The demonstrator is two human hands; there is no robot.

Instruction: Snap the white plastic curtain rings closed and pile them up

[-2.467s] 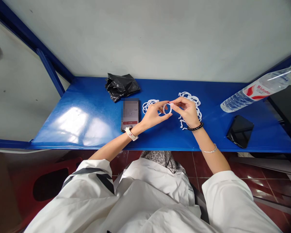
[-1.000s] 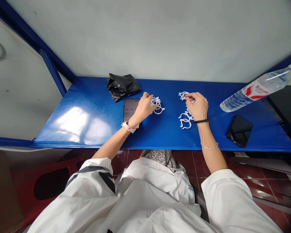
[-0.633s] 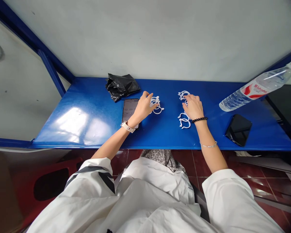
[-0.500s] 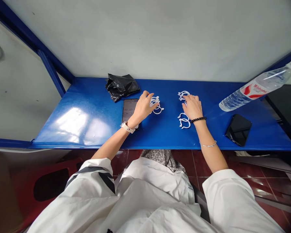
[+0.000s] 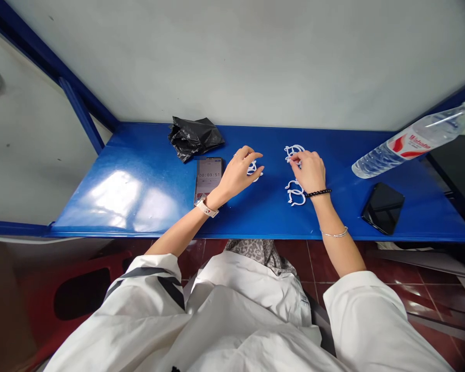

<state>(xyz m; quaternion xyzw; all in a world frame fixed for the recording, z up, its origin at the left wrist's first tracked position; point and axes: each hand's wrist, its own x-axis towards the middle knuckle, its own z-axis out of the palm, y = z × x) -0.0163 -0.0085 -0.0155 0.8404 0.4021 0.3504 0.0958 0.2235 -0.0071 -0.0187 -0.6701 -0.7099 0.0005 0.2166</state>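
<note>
My left hand [image 5: 238, 174] hovers over a small pile of white plastic rings [image 5: 252, 168] on the blue table [image 5: 139, 191], with fingers and thumb spread apart and nothing gripped. Off to the right, my right hand [image 5: 312, 170] rests on a second pile of white rings [image 5: 295, 192], its fingers curled. Its fingertips pinch a ring [image 5: 293, 151] at the far end of that pile. A watch is on the left wrist, and a bead bracelet and a thin bangle are on the right.
A phone [image 5: 208, 178] showing a running timer lies just left of my left hand, with a crumpled black plastic bag [image 5: 196, 137] behind it. A dark phone [image 5: 383, 208] and a lying water bottle [image 5: 406, 147] are at the right. A grey wall closes off the back.
The two hands held one ring together, then parted: the left went to the left pile, the right to the right pile. Since then the left hand has lifted and spread.
</note>
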